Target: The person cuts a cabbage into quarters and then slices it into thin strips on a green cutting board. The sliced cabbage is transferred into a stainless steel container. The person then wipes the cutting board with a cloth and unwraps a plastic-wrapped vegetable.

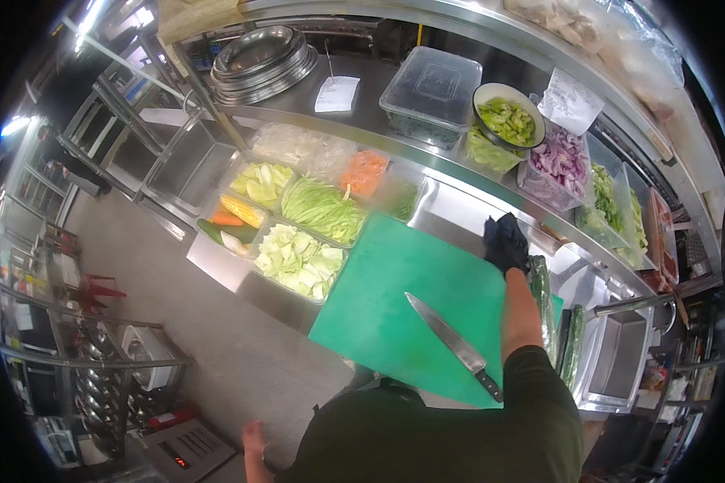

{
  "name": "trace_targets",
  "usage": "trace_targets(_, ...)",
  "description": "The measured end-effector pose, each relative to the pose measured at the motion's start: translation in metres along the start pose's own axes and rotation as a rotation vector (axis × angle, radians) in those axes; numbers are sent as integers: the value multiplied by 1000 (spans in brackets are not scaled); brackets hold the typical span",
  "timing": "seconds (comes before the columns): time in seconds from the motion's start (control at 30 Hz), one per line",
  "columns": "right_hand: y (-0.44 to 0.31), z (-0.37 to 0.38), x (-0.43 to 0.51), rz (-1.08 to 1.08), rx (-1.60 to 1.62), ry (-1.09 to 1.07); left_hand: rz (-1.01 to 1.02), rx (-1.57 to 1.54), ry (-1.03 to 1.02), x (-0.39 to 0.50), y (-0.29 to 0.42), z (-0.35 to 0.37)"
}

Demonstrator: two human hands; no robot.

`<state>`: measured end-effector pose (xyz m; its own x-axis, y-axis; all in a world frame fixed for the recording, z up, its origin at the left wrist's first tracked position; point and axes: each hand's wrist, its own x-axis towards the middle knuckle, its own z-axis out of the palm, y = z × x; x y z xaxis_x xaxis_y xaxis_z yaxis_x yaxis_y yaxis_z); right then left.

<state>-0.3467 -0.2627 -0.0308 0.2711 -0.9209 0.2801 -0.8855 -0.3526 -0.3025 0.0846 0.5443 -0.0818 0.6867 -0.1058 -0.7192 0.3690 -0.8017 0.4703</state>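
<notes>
My right hand (509,241), in a black glove, reaches over the far right edge of a green cutting board (393,290). Its fingers look bunched, and whether they grip anything is hidden. A chef's knife (450,338) with a black handle lies on the board, its tip pointing away from me to the left. Close beside my right forearm lies a long cucumber (542,302) that looks wrapped in film; another cucumber (573,347) is farther right. My left hand (254,436) appears bare, hanging low at my left side away from the counter; its fingers are indistinct.
Left of the board stand tubs of cut cabbage (299,259), shredded lettuce (323,208) and shredded carrot (364,172). The raised shelf holds steel plates (266,63), a lidded plastic container (432,90), a bowl of chopped greens (507,121) and sliced red onion (559,160). Steel sinks (622,356) flank the counter.
</notes>
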Motion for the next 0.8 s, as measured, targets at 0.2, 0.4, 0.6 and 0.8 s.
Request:
trace_targets(0.2, -15, 103, 0, -421, 639, -139, 275, 299, 6, -38, 56, 95)
trace_targets(0.4, -155, -23, -94, -271, 1299, -572, 396, -235, -508, -132, 175, 166)
trace_targets(0.6, -280, -124, -241, -944, 962, -1037, 150, -1088, -1082, -187, 202, 211)
trace_targets(0.8, -243, -131, -260, -890, 822, -784, 87, -1163, -328, -169, 130, 181)
